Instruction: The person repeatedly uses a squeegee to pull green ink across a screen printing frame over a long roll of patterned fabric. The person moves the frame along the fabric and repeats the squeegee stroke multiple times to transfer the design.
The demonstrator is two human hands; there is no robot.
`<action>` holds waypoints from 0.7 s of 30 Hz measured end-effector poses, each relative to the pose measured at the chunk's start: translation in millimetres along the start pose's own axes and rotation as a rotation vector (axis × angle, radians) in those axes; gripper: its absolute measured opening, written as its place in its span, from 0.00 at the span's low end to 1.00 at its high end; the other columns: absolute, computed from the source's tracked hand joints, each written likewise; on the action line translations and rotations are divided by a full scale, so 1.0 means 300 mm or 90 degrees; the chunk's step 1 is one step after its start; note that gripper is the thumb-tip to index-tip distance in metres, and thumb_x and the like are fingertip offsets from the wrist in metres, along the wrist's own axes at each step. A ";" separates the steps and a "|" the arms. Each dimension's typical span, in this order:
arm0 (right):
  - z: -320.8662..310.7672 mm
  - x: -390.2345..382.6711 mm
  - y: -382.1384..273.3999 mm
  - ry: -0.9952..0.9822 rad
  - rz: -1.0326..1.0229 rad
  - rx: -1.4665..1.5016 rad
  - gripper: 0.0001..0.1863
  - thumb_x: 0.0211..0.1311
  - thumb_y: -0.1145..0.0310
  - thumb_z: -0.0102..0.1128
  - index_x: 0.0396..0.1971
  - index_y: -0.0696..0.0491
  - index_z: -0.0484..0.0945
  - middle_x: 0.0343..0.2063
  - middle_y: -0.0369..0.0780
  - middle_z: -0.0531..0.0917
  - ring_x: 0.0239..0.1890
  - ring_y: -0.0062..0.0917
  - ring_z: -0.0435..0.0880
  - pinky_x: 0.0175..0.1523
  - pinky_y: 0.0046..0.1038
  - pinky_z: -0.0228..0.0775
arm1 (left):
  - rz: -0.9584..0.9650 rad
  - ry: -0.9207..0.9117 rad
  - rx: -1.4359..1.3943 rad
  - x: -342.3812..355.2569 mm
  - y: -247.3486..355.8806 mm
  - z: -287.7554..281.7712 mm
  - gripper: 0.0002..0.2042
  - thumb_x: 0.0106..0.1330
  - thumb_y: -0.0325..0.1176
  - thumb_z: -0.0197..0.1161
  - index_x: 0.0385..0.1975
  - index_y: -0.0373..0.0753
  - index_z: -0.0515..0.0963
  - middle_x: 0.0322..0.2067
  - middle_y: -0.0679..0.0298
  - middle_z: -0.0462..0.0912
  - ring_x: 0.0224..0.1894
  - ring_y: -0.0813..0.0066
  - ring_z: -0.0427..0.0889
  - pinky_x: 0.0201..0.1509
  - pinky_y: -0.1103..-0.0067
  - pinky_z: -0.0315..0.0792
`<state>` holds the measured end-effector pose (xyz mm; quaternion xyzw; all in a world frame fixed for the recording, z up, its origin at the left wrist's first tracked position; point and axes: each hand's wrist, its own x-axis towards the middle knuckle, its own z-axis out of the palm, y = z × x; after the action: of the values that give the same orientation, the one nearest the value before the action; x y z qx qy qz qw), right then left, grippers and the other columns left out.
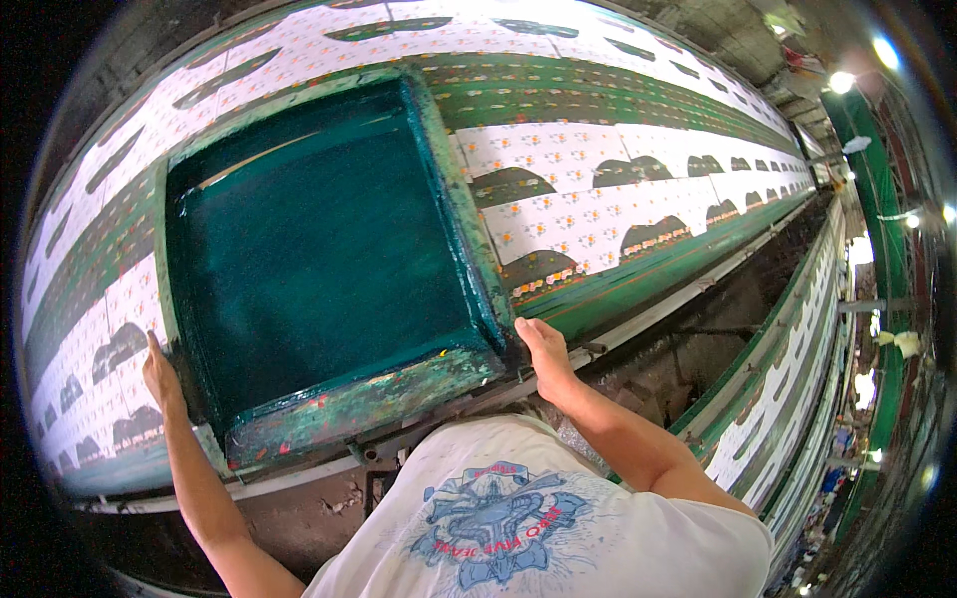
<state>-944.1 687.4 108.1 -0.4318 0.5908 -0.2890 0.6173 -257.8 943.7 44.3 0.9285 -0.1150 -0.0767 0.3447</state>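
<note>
A large square printing screen [314, 239] with a paint-smeared green frame holds dark teal ink and lies over white floral fabric [538, 219] with dark green arched shapes, on a long table. My left hand [161, 374] grips the screen's left side near the front corner, partly hiding what it holds. Near the front right corner, my right hand [543, 359] has its fingers curled on the frame's side.
A metal rail [648, 319] runs along the table's near edge, with a dark gap below it. Another long table [758, 399] with printed fabric stands to the right. Lights [840, 82] and green beams [867, 159] line the far right.
</note>
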 end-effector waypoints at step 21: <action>0.052 0.281 0.062 -0.200 -0.475 -0.045 0.24 0.81 0.64 0.63 0.71 0.57 0.78 0.70 0.41 0.76 0.68 0.27 0.76 0.70 0.30 0.68 | 0.062 0.040 0.158 -0.009 0.044 -0.045 0.50 0.77 0.77 0.46 0.39 0.22 0.87 0.35 0.35 0.87 0.44 0.39 0.85 0.58 0.53 0.73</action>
<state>-920.3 625.8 50.4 -0.6763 0.3018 -0.4031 0.5375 -259.4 943.2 63.2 0.9593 -0.1573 -0.0160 0.2341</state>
